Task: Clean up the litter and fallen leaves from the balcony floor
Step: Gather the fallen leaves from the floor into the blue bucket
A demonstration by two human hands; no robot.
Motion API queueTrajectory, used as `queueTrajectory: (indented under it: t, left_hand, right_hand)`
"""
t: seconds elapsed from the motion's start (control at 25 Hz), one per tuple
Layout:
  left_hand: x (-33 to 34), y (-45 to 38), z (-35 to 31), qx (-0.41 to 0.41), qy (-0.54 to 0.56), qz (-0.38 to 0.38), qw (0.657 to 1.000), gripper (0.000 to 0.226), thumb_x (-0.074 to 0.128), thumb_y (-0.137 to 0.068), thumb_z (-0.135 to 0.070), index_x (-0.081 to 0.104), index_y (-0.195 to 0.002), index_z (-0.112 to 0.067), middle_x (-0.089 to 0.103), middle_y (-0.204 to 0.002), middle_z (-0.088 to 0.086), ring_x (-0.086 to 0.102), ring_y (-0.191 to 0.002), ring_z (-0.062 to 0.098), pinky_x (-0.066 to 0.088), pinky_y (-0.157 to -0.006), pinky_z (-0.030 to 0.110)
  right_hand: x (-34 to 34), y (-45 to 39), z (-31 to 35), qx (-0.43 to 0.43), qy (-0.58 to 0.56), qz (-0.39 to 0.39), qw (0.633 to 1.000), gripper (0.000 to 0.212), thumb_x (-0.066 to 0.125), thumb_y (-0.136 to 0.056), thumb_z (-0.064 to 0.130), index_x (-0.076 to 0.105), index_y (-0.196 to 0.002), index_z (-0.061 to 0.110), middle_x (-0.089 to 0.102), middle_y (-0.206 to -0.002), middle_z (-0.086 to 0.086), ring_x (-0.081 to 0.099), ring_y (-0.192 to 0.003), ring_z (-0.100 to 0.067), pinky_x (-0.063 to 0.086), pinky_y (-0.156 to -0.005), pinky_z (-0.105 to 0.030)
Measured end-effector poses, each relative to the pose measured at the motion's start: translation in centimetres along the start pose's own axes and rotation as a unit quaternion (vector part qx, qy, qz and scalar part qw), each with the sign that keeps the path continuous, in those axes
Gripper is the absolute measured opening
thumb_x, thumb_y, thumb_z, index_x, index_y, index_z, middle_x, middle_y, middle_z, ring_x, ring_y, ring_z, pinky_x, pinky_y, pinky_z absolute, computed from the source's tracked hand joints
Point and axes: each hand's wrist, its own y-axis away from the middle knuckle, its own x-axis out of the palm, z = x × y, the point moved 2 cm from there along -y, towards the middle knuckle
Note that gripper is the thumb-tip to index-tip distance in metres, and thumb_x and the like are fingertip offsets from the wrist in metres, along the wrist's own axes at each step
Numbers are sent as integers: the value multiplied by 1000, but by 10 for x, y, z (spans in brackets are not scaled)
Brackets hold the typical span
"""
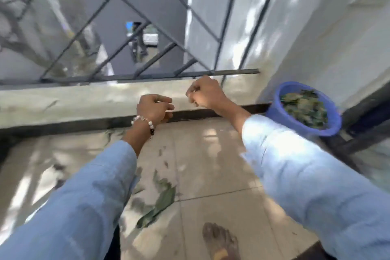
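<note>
2 hands raised over the balcony floor (211, 164), both arms in light blue sleeves. Left hand (155, 108), beaded bracelet (145, 121) at wrist, fingers loosely curled, nothing visible in them. Right hand (205, 94) curled tighter; blur hides whether it holds anything. Green leaves (160, 200) lie on the tiles between the arms. Blue bucket (331, 121), leaves inside, stands at the right corner by the wall (316, 48). Bare foot (219, 240) at bottom edge.

Home balcony: tiled floor (211, 164), railing (118, 48).

Motion blur is smearing leaves (160, 198) on the floor; curled right hand (205, 93) is hiding whatever it may be holding.
</note>
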Motion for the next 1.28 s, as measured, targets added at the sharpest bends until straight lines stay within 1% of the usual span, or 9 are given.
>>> queueTrajectory:
  t: [0.28, 0.48, 0.6, 0.72, 0.88, 0.96, 1.04, 1.16, 1.28]
  left_hand:
    - [-138, 65, 88, -162, 63, -113, 978, 11, 58, -93, -13, 68, -92, -9, 70, -84, 9, 63, -63, 20, 52, -60, 28]
    - [-175, 90, 103, -212, 50, -103, 971, 15, 60, -94, -19, 66, -100, -7, 71, -82, 6, 65, -68, 21, 52, -69, 31]
    - [-183, 83, 113, -204, 29, -120, 971, 19, 57, -94, -19, 66, -104, -5, 71, -83, 6, 65, -65, 20, 50, -64, 28]
    - [-177, 72, 127, -218, -28, -82, 972, 21, 56, -93, -18, 66, -104, -3, 72, -86, 7, 66, -64, 21, 50, -60, 27]
    - [-166, 54, 145, -221, -192, -29, 956, 41, 61, -86, -36, 64, -112, -4, 68, -108, 15, 66, -89, 29, 52, -71, 33]
    - [-156, 52, 146, -217, -251, -12, 943, 67, 58, -86, -55, 57, -124, 0, 60, -124, 19, 59, -108, 35, 48, -80, 35]
    - [-142, 55, 143, -243, -144, 10, 959, 74, 49, -88, -64, 53, -127, 0, 57, -122, 14, 56, -109, 35, 46, -79, 37]
    - [-119, 57, 135, -310, 171, -5, 935, 49, 44, -96, -54, 60, -100, -7, 63, -98, 13, 61, -94, 31, 55, -76, 47]
    - [-122, 43, 137, -301, 245, -114, 915, 30, 40, -101, -17, 54, -78, -4, 60, -84, 17, 62, -73, 26, 59, -65, 39]
  right_hand:
    - [210, 49, 15, 20, -120, 200, 972, 13, 64, -83, -1, 72, -93, -1, 71, -85, -12, 62, -62, -15, 50, -55, -17]
    - [326, 117, -2, -123, -9, 323, 938, 32, 69, -84, 12, 66, -116, 9, 65, -111, -12, 59, -102, -25, 46, -93, -37]
    - [377, 153, -4, -235, 160, 360, 889, 59, 63, -87, 22, 41, -141, 29, 38, -144, -7, 36, -127, -30, 38, -101, -38]
    - [397, 165, -3, -313, 285, 321, 847, 46, 51, -92, 10, 49, -136, 23, 33, -149, -8, 30, -130, -32, 39, -102, -36]
    - [367, 139, 3, -120, -2, 235, 964, 27, 57, -87, -1, 71, -108, 7, 69, -108, -12, 62, -98, -15, 44, -84, -18]
    - [326, 119, 15, 48, -298, 95, 949, 20, 65, -82, -3, 74, -98, 5, 74, -95, -10, 67, -84, -11, 52, -87, -21]
    - [291, 103, 29, 103, -445, 60, 888, 18, 65, -84, -2, 74, -96, 8, 74, -92, -9, 70, -86, -18, 56, -84, -30]
    - [265, 93, 50, -22, -329, 96, 939, 15, 60, -88, 10, 73, -95, 15, 71, -97, -3, 68, -93, -24, 57, -81, -43]
    - [258, 98, 35, -114, -194, 131, 966, 25, 57, -93, 31, 69, -112, 22, 52, -121, 10, 45, -120, -22, 45, -98, -37]
